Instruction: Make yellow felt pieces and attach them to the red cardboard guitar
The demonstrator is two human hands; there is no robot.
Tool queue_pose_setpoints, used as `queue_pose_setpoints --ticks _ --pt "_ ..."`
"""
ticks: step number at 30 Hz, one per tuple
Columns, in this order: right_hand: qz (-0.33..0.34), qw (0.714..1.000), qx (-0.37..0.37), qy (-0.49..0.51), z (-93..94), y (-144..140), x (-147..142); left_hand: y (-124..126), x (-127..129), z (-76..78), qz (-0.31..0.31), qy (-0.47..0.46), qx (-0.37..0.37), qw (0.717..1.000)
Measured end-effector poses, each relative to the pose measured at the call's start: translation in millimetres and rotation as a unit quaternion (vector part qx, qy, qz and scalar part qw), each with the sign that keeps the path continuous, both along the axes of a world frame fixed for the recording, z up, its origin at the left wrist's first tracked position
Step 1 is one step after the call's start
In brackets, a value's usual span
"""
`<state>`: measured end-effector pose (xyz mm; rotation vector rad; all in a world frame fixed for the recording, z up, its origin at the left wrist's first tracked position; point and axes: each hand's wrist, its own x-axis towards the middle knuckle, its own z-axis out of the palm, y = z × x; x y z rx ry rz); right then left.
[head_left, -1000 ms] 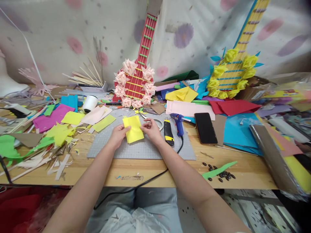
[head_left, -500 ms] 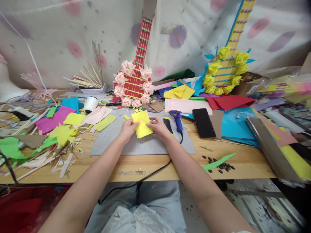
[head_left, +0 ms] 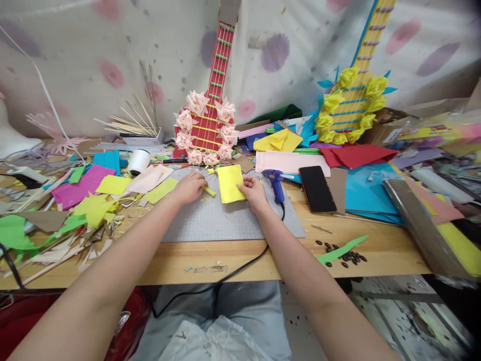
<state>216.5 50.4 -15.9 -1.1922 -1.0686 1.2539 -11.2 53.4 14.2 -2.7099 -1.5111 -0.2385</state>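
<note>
Wooden table [head_left: 173, 265]; gray mat [head_left: 210, 225] lying flat. Right of mat: thin brown sliver [head_left: 322, 228], then green strip [head_left: 343, 249] among dark oval pieces [head_left: 363, 258]. Left of mat: jumbled paper scraps [head_left: 92, 208].

No readable txt afaict tbh. White label [head_left: 394, 135] on the cardboard box [head_left: 379, 131], back right of the bench [head_left: 240, 251], is too small & blurry imo.

The yellow paper rectangle [head_left: 230, 184] leaned slightly, edge pinched in the right hand [head_left: 253, 192], a narrow yellow strip [head_left: 209, 191] at the left hand [head_left: 191, 188]!
</note>
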Motion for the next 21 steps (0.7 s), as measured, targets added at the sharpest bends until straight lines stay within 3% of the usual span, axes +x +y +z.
queue_pose_setpoints --ticks 3,6,9,12,15,17,19,21 --pt "0.002 1.000 0.010 -0.012 -3.5 1 -1 -1 4 5.3 0.074 -0.018 0.023 0.997" --pt "0.009 1.000 0.014 -0.016 -5.6 2 0 -4 -12 21.9 0.204 -0.056 0.045 0.976" --pt "0.023 1.000 0.012 -0.018 -5.7 2 0 -7 -52 42.9 0.369 -0.078 0.045 0.925" --pt "0.057 0.998 -0.005 -0.004 -3.0 -1 -3 -14 -104 54.7 0.471 -0.086 0.041 0.877" --pt "0.087 0.996 -0.029 0.021 1.0 -5 -10 -23 -141 50.4 0.478 -0.139 0.162 0.852" --pt "0.090 0.995 -0.041 0.030 3.0 -8 -15 -28 -143 40.5 0.435 -0.182 0.200 0.859" --pt "0.088 0.994 -0.052 0.042 4.0 -9 -18 -31 -126 27.9 0.402 -0.223 0.217 0.861" --pt "0.080 0.992 -0.063 0.068 4.4 -9 -18 -33 -92 14.6 0.347 -0.245 0.173 0.889"
